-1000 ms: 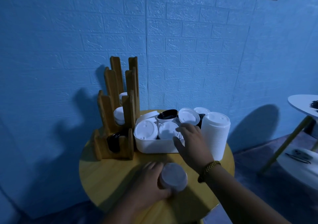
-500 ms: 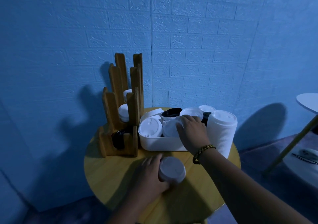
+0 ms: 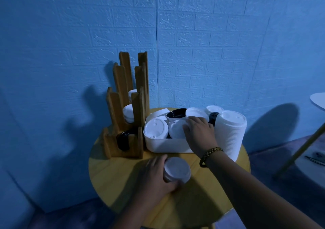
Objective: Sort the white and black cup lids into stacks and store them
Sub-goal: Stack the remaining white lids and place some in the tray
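A white bin (image 3: 163,145) on the round wooden table (image 3: 114,179) holds several loose white lids and a black lid (image 3: 176,113). My right hand (image 3: 199,133) reaches into the bin, fingers curled over a white lid (image 3: 176,129). My left hand (image 3: 154,174) grips a short stack of white lids (image 3: 177,170) standing on the table near the front. A tall stack of white lids (image 3: 230,133) stands at the bin's right. The wooden slotted holder (image 3: 126,105) at the left carries white lids in its upper slots and black lids (image 3: 123,139) in its lowest.
The blue brick-pattern wall (image 3: 193,43) rises right behind the table. A white side table (image 3: 319,99) with yellow legs stands at the far right. The table's front edge lies close under my forearms.
My right hand has pushed further left into the bin, onto a white lid. The left hand still holds its stack in place. The view has shifted slightly.
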`<action>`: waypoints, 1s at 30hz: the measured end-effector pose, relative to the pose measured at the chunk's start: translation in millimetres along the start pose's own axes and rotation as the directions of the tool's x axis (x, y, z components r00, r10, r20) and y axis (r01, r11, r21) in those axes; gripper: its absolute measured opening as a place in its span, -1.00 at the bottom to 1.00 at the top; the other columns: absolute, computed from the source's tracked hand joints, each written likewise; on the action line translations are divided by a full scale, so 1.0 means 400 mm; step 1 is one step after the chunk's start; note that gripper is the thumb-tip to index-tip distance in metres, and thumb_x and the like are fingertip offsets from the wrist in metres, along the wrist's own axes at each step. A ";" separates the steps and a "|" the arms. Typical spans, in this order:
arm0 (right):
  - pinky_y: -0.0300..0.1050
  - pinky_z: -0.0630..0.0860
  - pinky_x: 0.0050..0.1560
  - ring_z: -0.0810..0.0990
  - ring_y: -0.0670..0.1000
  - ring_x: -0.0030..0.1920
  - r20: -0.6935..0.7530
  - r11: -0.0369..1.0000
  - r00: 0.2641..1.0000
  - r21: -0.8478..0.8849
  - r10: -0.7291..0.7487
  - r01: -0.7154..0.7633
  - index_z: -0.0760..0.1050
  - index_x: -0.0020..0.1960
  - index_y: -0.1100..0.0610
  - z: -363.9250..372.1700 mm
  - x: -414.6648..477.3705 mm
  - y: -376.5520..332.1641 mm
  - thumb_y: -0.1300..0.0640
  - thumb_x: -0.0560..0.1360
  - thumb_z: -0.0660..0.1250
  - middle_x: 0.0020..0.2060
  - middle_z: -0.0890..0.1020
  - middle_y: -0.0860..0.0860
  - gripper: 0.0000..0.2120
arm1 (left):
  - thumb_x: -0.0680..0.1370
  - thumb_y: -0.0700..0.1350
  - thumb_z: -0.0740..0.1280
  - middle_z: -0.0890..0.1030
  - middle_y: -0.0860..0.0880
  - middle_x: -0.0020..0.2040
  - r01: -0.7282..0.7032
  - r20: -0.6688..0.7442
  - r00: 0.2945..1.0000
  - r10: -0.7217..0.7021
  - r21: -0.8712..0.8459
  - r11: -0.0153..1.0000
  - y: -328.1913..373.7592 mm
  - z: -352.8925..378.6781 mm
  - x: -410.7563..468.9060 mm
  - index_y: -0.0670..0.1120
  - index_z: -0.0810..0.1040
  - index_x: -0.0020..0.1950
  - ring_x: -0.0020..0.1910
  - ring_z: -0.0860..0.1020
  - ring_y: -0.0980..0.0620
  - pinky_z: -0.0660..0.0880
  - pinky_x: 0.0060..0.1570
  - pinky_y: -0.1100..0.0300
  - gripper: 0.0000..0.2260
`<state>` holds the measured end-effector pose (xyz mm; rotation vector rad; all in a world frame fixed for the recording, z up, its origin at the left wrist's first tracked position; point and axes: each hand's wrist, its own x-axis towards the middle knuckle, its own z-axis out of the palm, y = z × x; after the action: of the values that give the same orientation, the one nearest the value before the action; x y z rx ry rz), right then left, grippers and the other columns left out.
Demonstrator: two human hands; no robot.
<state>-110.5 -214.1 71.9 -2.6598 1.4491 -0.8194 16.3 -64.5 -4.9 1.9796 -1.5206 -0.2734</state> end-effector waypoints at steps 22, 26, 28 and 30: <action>0.02 0.42 0.33 0.42 0.04 0.33 0.298 0.902 0.942 0.347 0.154 -0.258 0.31 0.48 0.02 -0.005 -0.297 0.029 -0.23 0.53 0.32 0.40 0.38 0.05 -0.38 | 0.38 0.32 0.48 0.34 0.10 0.42 -0.077 0.074 0.995 0.067 0.143 0.987 -0.001 -0.003 -0.005 0.12 0.28 0.52 0.41 0.27 0.05 0.31 0.33 0.11 -0.21; -0.02 0.29 0.47 0.26 -0.04 0.47 0.373 0.917 0.924 0.393 -0.086 -0.073 0.23 0.53 -0.08 0.022 -0.284 0.042 -0.21 0.46 0.42 0.51 0.25 -0.12 -0.27 | 0.39 0.34 0.47 0.28 0.12 0.47 -0.066 0.150 0.988 0.045 0.138 0.988 0.007 -0.010 -0.002 0.15 0.22 0.55 0.46 0.22 0.04 0.31 0.36 0.09 -0.18; -0.06 0.42 0.35 0.40 -0.12 0.32 0.328 0.891 0.940 0.448 -0.089 -0.072 0.27 0.50 -0.09 0.033 -0.284 0.052 -0.26 0.44 0.41 0.41 0.37 -0.17 -0.29 | 0.38 0.32 0.49 0.21 0.12 0.55 -0.038 0.235 0.972 0.014 0.096 0.995 0.004 -0.025 -0.001 0.16 0.10 0.60 0.53 0.17 0.01 0.29 0.45 0.00 -0.09; -0.14 0.49 0.21 0.46 -0.17 0.20 0.284 0.868 0.958 0.486 -0.053 -0.096 0.32 0.47 -0.09 0.041 -0.288 0.055 -0.31 0.42 0.40 0.31 0.44 -0.18 -0.30 | 0.41 0.23 0.53 0.17 0.15 0.60 -0.004 0.312 0.950 0.001 0.009 1.000 -0.002 -0.041 -0.001 0.20 -0.04 0.64 0.57 0.14 0.00 0.29 0.47 -0.03 -0.01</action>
<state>-170.6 -140.4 1.5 -2.2479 1.0244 -0.6530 25.2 -58.1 7.5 2.0123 -1.7195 -0.6032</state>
